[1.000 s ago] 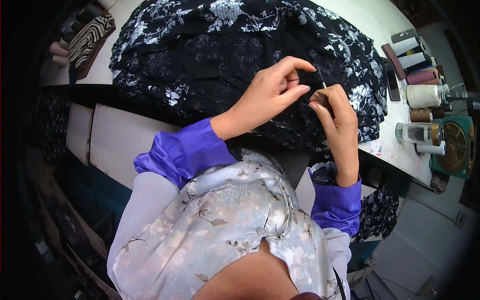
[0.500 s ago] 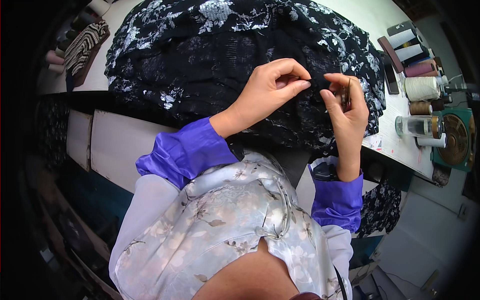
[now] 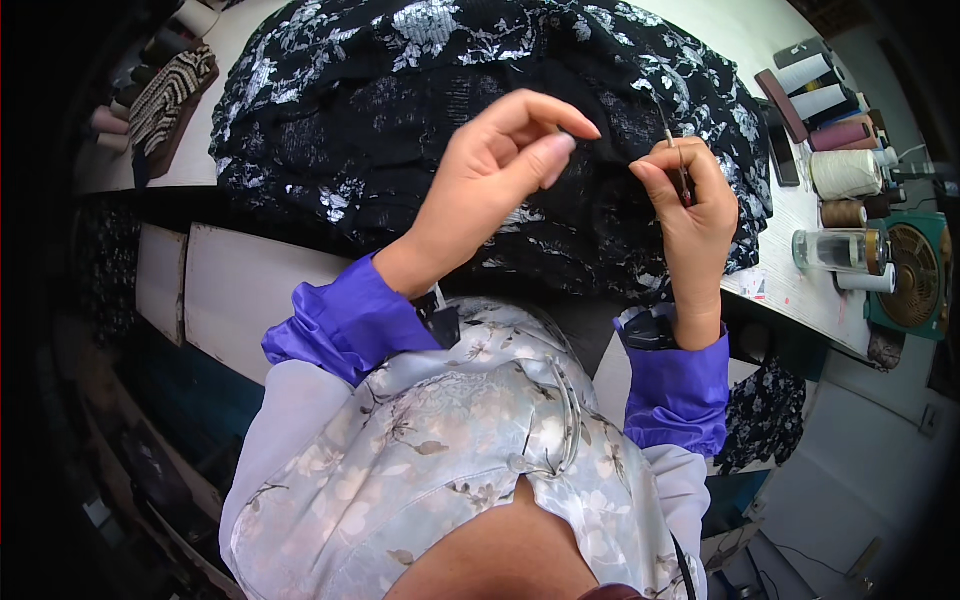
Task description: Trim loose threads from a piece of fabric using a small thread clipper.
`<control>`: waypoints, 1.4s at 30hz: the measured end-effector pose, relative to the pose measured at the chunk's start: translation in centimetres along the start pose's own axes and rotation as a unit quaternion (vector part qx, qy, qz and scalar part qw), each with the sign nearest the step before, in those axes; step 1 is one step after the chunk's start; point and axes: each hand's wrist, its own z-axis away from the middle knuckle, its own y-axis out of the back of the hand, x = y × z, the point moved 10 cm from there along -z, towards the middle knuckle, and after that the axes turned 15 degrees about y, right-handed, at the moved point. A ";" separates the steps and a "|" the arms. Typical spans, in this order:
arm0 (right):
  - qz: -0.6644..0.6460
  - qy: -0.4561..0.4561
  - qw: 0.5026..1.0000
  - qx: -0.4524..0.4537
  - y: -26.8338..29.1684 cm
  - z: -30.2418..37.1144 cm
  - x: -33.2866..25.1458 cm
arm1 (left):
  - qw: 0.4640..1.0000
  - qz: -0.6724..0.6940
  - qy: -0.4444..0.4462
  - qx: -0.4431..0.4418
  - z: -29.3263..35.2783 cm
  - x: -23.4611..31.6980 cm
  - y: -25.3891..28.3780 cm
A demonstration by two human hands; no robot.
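Observation:
My left hand (image 3: pixel 490 175) hovers over a large piece of black fabric (image 3: pixel 420 120) with a silvery-white floral print. Its thumb and forefinger are apart, and I see nothing between them. To its right, my right hand (image 3: pixel 690 195) is closed around a slender pointed metal tool (image 3: pixel 671 137), whose thin tip points away from me; its exact kind is too small to make out. The fabric lies gathered in folds beneath both hands. Whether a thread runs between the hands cannot be seen.
On the right stand thread spools and cones (image 3: pixel 845 175), a clear jar (image 3: pixel 832 251) and a green-framed fan (image 3: pixel 915 265). A dark phone-like slab (image 3: pixel 780 145) lies beside the fabric. At the far left, a striped knitted piece (image 3: pixel 170 98) rests near more cones. White table panels (image 3: pixel 250 285) lie front left.
My left hand has moved left and away from the right one, its thumb and forefinger parting. The tool in my right hand has turned so its tip points away from me.

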 end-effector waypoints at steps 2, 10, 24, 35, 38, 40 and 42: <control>-0.008 -0.005 1.000 -0.001 -0.2 0.2 0.3 | 1.000 0.007 -0.017 0.008 -0.1 0.4 0.1; -0.012 0.041 0.999 -0.013 -0.7 -0.2 -1.1 | 0.916 -0.314 -0.233 0.093 -0.7 1.4 -2.8; -0.091 -0.142 0.981 -0.095 -0.7 3.0 0.9 | 0.999 -0.027 0.025 0.017 -3.3 -2.9 -0.4; -0.057 -0.146 0.983 -0.095 -0.6 2.8 1.1 | 0.999 -0.042 0.032 0.012 -3.1 -2.9 -0.4; -0.061 -0.145 0.983 -0.092 -0.4 2.7 1.0 | 0.998 -0.046 0.038 0.006 -3.3 -3.0 -0.6; -0.059 -0.139 0.984 -0.094 -0.4 2.5 0.9 | 0.998 -0.047 0.047 -0.002 -3.4 -3.2 -0.7; -0.061 -0.139 0.984 -0.093 -0.6 2.5 0.9 | 0.998 -0.049 0.047 -0.003 -3.5 -3.3 -0.6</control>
